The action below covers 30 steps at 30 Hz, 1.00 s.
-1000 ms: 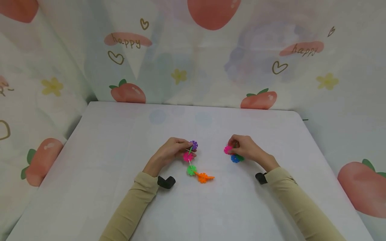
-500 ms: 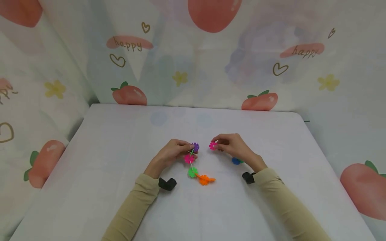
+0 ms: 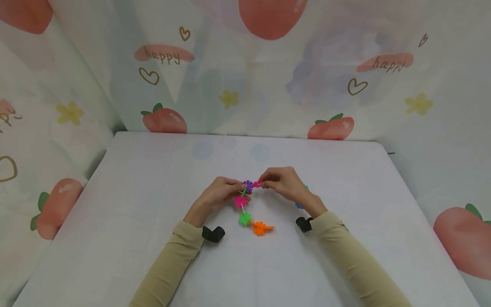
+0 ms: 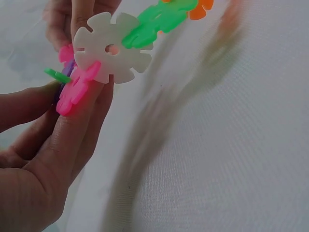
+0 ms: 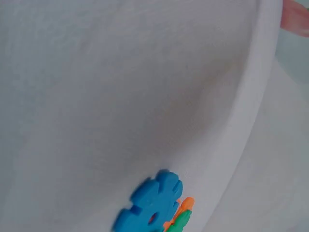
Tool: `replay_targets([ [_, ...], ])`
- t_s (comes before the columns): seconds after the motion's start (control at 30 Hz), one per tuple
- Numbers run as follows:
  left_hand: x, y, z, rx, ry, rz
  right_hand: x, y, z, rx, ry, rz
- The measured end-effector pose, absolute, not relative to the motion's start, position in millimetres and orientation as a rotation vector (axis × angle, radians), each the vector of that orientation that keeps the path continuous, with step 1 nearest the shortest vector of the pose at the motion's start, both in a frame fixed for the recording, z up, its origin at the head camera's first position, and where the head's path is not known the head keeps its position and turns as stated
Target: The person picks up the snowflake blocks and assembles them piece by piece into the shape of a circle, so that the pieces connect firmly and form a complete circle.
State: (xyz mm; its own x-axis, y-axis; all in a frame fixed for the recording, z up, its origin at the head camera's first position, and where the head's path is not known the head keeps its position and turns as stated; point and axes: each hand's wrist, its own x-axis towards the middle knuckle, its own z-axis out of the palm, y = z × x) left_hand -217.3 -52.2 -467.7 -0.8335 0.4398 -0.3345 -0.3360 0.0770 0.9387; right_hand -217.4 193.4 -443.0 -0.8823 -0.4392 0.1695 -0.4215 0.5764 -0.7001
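My left hand point(image 3: 222, 192) pinches the purple snowflake disc point(image 3: 248, 186) at one end of a chain of notched plastic discs. Down the chain come a green disc seen edge-on, a pink disc point(image 3: 241, 201), a white disc point(image 4: 114, 48), a light green disc point(image 3: 245, 218) and orange discs point(image 3: 260, 229). Between thumb and fingers my right hand point(image 3: 281, 183) holds another pink disc point(image 3: 256, 184), turned edge-on against the purple one. Whether the two are slotted together I cannot tell. In the left wrist view, fingers partly cover the purple disc.
A blue disc point(image 5: 152, 205) lies on the table beyond my right wrist, with a green disc point(image 5: 180, 221) and some orange beside it. My right forearm mostly hides them in the head view. The white table point(image 3: 172, 157) meets a patterned cloth backdrop point(image 3: 261, 85).
My right hand has carried the pink disc left from beside the blue and green discs to the purple disc, turning it edge-on. The left hand has stayed nearly still.
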Motion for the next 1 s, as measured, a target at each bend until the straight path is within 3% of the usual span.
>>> replay_targets([
  [0.23,-218,-53,-467,0.059,1.798,1.847,-219,189,-446,-0.821,2.792,-1.286],
  [1.0,-217,-43,-470,0.012,1.780,1.834,-217,189,-449,-0.682,2.628,-1.435],
])
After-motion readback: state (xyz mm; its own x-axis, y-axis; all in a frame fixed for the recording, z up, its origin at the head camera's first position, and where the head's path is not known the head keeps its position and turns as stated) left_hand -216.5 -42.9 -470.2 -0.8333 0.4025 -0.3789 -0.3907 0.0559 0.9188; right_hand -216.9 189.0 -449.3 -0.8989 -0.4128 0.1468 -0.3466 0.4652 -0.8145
